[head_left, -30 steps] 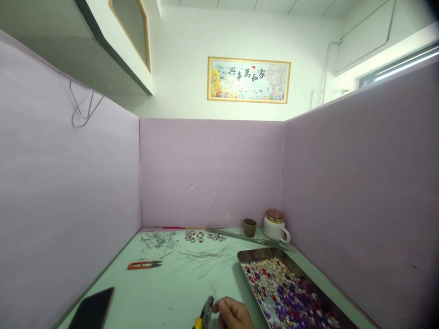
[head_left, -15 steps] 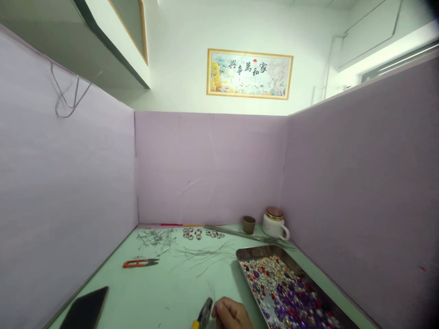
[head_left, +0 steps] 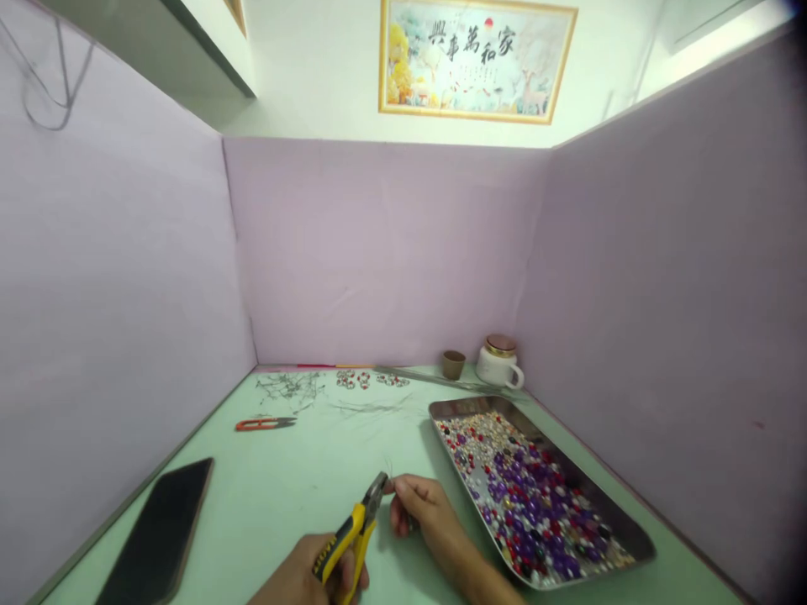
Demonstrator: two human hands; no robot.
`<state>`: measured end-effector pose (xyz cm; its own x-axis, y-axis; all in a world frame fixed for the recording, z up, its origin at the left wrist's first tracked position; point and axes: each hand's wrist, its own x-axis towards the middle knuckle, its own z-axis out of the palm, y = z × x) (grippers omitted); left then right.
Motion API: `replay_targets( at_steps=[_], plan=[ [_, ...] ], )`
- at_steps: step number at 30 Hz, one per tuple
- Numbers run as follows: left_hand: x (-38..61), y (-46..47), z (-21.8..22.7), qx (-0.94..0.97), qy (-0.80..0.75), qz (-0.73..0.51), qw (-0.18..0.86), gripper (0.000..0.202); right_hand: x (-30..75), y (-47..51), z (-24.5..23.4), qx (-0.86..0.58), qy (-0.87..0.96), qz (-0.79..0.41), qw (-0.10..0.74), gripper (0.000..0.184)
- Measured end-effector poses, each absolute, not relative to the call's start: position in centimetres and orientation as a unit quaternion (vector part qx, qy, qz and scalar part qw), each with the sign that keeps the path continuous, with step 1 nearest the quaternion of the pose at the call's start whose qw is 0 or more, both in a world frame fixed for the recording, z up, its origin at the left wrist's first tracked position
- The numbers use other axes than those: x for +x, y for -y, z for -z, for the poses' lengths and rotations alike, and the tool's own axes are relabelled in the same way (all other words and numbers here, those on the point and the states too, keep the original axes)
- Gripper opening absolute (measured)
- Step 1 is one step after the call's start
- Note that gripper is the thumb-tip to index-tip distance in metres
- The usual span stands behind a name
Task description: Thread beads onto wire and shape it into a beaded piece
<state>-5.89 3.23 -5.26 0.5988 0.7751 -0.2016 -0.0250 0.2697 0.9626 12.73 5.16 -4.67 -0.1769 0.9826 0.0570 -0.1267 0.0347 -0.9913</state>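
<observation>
My left hand point(head_left: 303, 573) is wrapped round the yellow-and-black handles of a pair of pliers point(head_left: 361, 523), whose metal jaws point up and to the right. Right at the jaw tips, my right hand point(head_left: 424, 506) is closed in a pinch on thin wire point(head_left: 389, 467). Fine wire ends stick up above the fingertips. Whether the jaws bite on the wire is too small to tell. A metal tray point(head_left: 463, 487) of mixed purple, red, clear and pale beads lies just right of my right hand.
Orange-handled thread snips point(head_left: 265, 423) and a dark phone point(head_left: 157, 529) lie on the left. Farther back are tangled wire pieces point(head_left: 290, 388), red-and-clear beaded pieces point(head_left: 353, 380), loose wires point(head_left: 371, 408) and a long wire bundle point(head_left: 429, 378). A brown cup point(head_left: 453, 365) and lidded white mug point(head_left: 498, 363) stand behind the tray.
The view has tilted down, so the table sits higher and more of both hands shows. My left hand on the pliers has come into sight; the pliers stay beside my right fingertips.
</observation>
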Motion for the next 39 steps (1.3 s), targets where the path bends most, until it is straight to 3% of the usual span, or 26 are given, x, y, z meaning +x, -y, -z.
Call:
replay_targets(
  at_steps=[3, 9, 21, 39],
  plan=[
    [-5.7, -2.5, 4.1, 0.508, -0.36, -0.273, 0.733, 0.029, 13.3, -5.1, 4.6, -0.391, 0.516, -0.593, 0.479, 0.044],
    [-5.6, -1.5, 1.1, 0.483, -0.358, -0.258, 0.756, 0.029, 13.8, -5.1, 4.7, -0.388, 0.505, -0.607, 0.476, 0.031],
    [-5.5, -1.8, -0.3, 0.62, -0.541, -0.166, 0.544, 0.031, 12.8, -5.0, 4.6, -0.451, 0.509, -0.561, 0.472, 0.027],
    [-5.5, -1.6, -0.8, 0.643, -0.544, -0.124, 0.526, 0.033, 12.8, -5.0, 4.6, -0.474, 0.521, -0.542, 0.458, 0.021]
  ],
)
